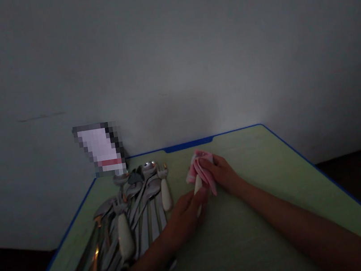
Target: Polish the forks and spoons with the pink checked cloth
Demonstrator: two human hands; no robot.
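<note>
just right of centre in the lower frame, your left hand is gripping a pale-handled utensil, likely steadying it, while your right hand is pinching a pink cloth around its hidden upper end, loose cutlery lying lower left.

Inscriptions: none legible.
Pale panel with reddish band, at table's far left: pixelated, unreadable.
</note>
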